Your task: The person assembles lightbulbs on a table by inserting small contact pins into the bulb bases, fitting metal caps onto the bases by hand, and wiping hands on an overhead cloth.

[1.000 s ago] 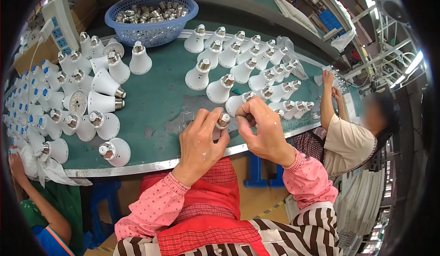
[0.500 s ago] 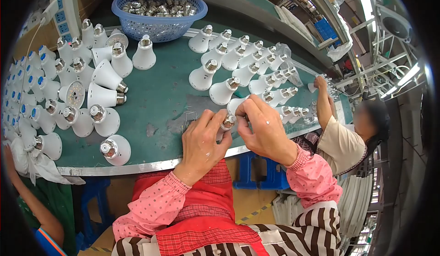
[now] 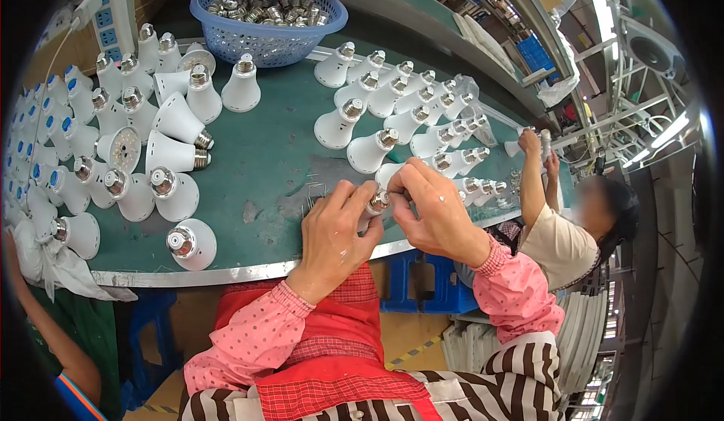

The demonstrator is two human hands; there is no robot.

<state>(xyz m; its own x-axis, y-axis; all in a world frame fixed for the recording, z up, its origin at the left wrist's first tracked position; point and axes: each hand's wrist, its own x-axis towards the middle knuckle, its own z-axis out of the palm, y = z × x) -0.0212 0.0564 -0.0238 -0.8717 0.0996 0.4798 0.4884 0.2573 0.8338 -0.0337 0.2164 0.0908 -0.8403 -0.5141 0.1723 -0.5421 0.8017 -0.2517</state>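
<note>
My left hand (image 3: 336,231) is wrapped round a white LED bulb (image 3: 378,201) near the table's front edge, its metal screw cap pointing up between thumb and forefinger. My right hand (image 3: 439,211) is closed in a pinch right beside that cap. Whatever its fingertips hold is hidden or too small to make out. Thin metal pins (image 3: 314,190) lie on the table just beyond my left hand. Behind both hands stand rows of white bulbs with metal caps, the nearest being a bulb (image 3: 367,154) tilted slightly to the right.
A blue plastic basket (image 3: 264,44) of metal screw caps stands at the back. Many bulbs crowd the left side, some lying over; one bulb (image 3: 191,245) sits near the front edge. A co-worker (image 3: 562,240) handles items at the right end, and another person's arm (image 3: 56,338) shows at left.
My hands stay almost in place around the bulb, with only slight finger movement. The view has shifted a little. At the right, the co-worker's second hand has come into view beside a bulb.
</note>
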